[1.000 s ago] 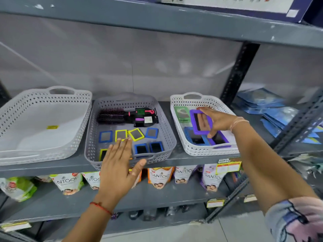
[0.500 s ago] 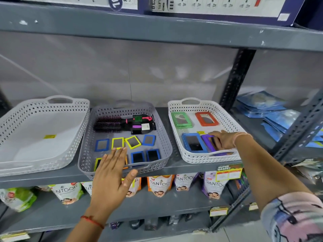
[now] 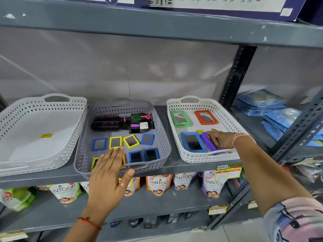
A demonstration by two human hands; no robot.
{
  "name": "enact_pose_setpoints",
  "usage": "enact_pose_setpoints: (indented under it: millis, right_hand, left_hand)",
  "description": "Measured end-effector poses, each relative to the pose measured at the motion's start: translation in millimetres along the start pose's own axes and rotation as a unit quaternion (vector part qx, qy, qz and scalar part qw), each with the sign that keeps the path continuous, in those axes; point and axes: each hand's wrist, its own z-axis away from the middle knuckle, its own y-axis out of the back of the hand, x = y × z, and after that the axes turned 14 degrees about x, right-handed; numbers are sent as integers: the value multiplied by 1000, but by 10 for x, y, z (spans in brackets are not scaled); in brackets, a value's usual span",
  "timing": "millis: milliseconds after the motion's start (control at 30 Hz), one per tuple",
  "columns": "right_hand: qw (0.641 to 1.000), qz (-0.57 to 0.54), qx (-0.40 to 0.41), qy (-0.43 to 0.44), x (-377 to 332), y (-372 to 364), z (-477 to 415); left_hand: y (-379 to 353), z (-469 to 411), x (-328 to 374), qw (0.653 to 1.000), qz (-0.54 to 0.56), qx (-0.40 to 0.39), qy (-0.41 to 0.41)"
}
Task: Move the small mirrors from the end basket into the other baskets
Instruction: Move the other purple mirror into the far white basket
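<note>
Several small mirrors with blue (image 3: 99,144) and yellow (image 3: 115,142) frames lie flat in the grey middle basket (image 3: 165,144). My left hand (image 3: 108,177) hovers over that basket's front edge with fingers spread, holding nothing and hiding part of a yellow and an orange mirror. The right white basket (image 3: 189,99) holds larger mirrors: green (image 3: 180,118), orange (image 3: 206,117), blue (image 3: 193,142) and purple (image 3: 207,141). My right hand (image 3: 221,139) lies flat on the purple mirror, fingers stretched out. The left white basket (image 3: 73,137) holds only a yellow sticker.
Two hair brushes (image 3: 106,122) lie at the back of the grey basket. Soap pouches (image 3: 159,184) stand on the shelf below. Blue packets (image 3: 279,116) are stacked beyond the black upright post (image 3: 236,77) on the right. Another shelf board runs overhead.
My right hand brought the purple mirror down from above the right basket and now rests flat on it beside the blue one. My left hand stayed over the grey basket's front.
</note>
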Motion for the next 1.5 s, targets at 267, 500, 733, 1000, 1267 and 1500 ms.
enact_pose_setpoints:
  millis: [267, 500, 733, 1000, 1267, 1500]
  right_hand:
    - [988, -129, 21, -79, 79, 227, 171]
    - [932, -278, 122, -198, -39, 61, 166]
    - [961, -169, 78, -204, -166, 78, 163]
    - [969, -130, 71, -197, -236, 67, 161]
    - [949, -159, 94, -255, -153, 67, 213]
    - [950, -167, 101, -244, -168, 79, 214]
  left_hand:
    - [10, 9, -2, 1000, 4, 4, -2]
    - [10, 8, -1, 1000, 9, 3, -2]
    - [7, 1, -7, 1000, 6, 3, -3]
    - [-13, 6, -13, 1000, 3, 9, -4]
    - [-12, 11, -4, 1000, 1, 11, -5]
    - [6, 18, -3, 1000, 3, 10, -5]
